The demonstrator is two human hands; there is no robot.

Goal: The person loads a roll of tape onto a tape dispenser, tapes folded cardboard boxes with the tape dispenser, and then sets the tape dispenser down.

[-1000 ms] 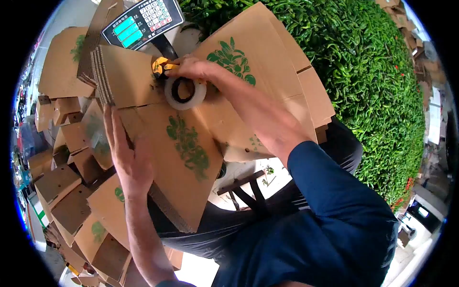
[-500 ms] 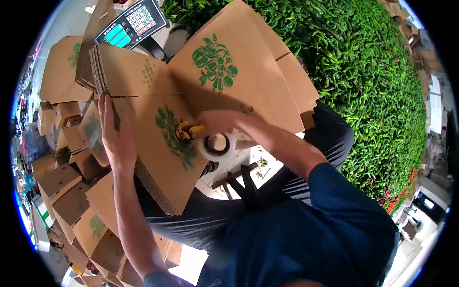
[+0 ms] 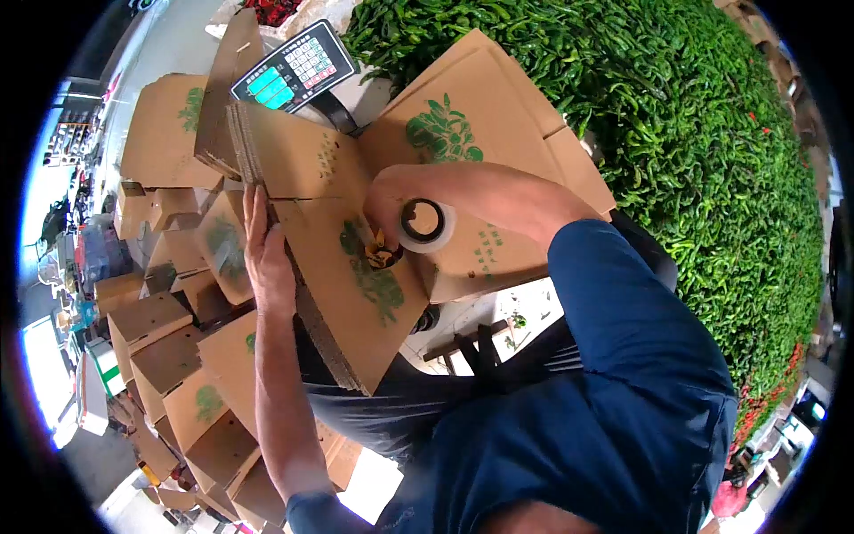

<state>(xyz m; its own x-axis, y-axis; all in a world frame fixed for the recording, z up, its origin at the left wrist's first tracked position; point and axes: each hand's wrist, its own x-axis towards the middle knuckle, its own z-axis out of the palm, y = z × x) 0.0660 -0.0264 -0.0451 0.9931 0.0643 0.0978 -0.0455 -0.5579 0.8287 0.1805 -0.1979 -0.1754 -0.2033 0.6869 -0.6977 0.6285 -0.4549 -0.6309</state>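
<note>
A tape dispenser point(image 3: 382, 255) with a yellow and black head and a large tape roll point(image 3: 422, 222) rests against a flattened cardboard box point(image 3: 378, 303) with a green vegetable print. My right hand point(image 3: 384, 206) is closed round the dispenser, its fingers partly hidden behind the roll. My left hand point(image 3: 269, 267) lies along the left edge of the folded cardboard stack, fingers stretched out and thumb apart. Behind, another printed cardboard panel point(image 3: 498, 116) leans upright, joined to the near one along a fold. The stack rests over my legs.
A digital scale display point(image 3: 298, 71) stands behind the cardboard. To the right spreads a big heap of green peppers point(image 3: 712, 178), with some red ones at its lower edge. Several opened cardboard boxes point(image 3: 165, 356) are piled on the left.
My right hand and the tape dispenser have turned and tipped down on the panel, my elbow swinging out. The whole view has shifted, while my left hand stays at the stack's edge.
</note>
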